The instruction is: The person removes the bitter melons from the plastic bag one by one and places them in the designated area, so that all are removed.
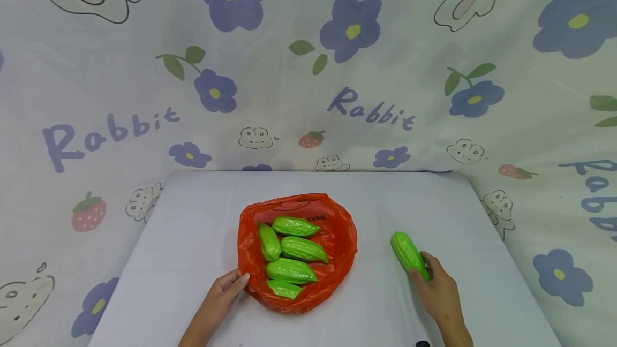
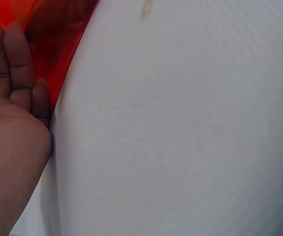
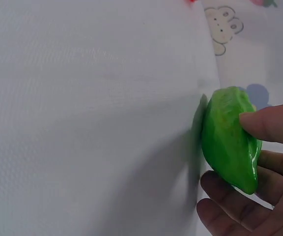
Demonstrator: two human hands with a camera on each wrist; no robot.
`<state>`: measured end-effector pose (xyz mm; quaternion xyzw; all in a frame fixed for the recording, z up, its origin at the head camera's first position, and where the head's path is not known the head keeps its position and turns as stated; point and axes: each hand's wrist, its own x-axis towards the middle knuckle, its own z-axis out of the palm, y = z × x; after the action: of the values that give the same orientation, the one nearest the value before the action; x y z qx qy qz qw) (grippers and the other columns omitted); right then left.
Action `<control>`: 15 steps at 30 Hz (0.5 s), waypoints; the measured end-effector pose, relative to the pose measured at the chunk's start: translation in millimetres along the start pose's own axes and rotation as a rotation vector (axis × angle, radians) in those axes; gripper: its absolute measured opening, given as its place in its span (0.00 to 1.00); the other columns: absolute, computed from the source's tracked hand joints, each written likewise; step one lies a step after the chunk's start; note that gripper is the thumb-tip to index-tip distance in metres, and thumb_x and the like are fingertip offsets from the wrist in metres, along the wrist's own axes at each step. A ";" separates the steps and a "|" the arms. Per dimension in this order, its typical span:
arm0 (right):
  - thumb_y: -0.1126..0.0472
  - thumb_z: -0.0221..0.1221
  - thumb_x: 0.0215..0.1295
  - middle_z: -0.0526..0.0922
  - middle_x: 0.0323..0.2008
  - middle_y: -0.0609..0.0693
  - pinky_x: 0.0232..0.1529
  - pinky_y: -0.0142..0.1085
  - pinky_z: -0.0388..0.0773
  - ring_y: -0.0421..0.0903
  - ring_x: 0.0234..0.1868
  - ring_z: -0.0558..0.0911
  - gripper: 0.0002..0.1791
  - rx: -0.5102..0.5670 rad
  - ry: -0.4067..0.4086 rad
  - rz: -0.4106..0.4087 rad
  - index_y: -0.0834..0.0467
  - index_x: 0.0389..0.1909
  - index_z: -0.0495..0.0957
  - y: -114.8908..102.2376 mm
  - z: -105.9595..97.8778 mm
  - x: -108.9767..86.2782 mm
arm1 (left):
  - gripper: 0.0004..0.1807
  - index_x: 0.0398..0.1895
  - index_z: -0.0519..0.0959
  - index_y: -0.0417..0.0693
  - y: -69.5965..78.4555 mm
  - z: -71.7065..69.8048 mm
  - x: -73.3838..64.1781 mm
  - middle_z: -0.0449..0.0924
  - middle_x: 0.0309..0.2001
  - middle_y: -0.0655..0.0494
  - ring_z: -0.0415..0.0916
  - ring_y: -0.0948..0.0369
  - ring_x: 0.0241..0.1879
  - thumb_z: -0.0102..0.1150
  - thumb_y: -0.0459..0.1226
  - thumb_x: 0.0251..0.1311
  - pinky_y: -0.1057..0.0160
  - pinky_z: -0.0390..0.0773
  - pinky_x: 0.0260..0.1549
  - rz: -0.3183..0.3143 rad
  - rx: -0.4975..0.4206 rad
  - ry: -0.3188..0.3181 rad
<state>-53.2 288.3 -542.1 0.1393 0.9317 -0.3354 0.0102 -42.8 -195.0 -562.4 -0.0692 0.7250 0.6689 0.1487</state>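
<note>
A red plastic bag (image 1: 344,277) lies open-mouthed on the white table, with several bright green, ridged bitter melons (image 1: 291,271) inside. At the bag's left rim, my left hand (image 1: 226,289) pinches the plastic between thumb and fingers. In the left wrist view, the fingers (image 2: 19,59) lie against the red plastic and the thumb is out of sight. To the right of the bag, another bitter melon (image 1: 406,250) slants on or just over the table. My right hand (image 1: 439,288) grips its near end, thumb on one side and fingers on the other, as the right wrist view also shows.
The white-covered table (image 1: 202,202) meets a patterned cloth backdrop (image 1: 289,95) at its back edge, and the cloth also hangs along both sides. A small black object (image 1: 422,344) shows at the bottom edge, near my right forearm.
</note>
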 end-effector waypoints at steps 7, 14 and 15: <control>0.59 0.62 0.74 0.75 0.64 0.73 0.55 0.60 0.80 0.70 0.60 0.79 0.33 -0.002 0.011 -0.010 0.68 0.74 0.64 1.4 0.9 0.3 | 0.17 0.40 0.79 0.35 2.8 5.1 -0.3 0.80 0.38 0.52 0.72 0.60 0.42 0.54 0.43 0.79 0.65 0.74 0.42 -0.001 -0.029 0.052; 0.58 0.64 0.73 0.74 0.66 0.72 0.55 0.59 0.80 0.68 0.59 0.80 0.36 -0.011 -0.001 -0.017 0.69 0.74 0.64 3.0 1.2 3.1 | 0.20 0.36 0.77 0.36 10.7 15.1 -2.8 0.80 0.35 0.47 0.74 0.56 0.42 0.57 0.46 0.77 0.63 0.76 0.43 -0.031 -0.051 0.173; 0.57 0.65 0.73 0.73 0.67 0.72 0.56 0.59 0.79 0.68 0.60 0.79 0.36 -0.013 -0.010 -0.013 0.69 0.74 0.63 2.2 1.0 3.2 | 0.20 0.36 0.77 0.36 11.1 14.8 -3.2 0.80 0.35 0.48 0.74 0.57 0.42 0.58 0.46 0.77 0.62 0.76 0.43 -0.036 -0.048 0.173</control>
<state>-55.7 290.1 -544.5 0.1313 0.9346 -0.3303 0.0134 -41.2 -179.6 -551.7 -0.1433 0.7177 0.6747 0.0955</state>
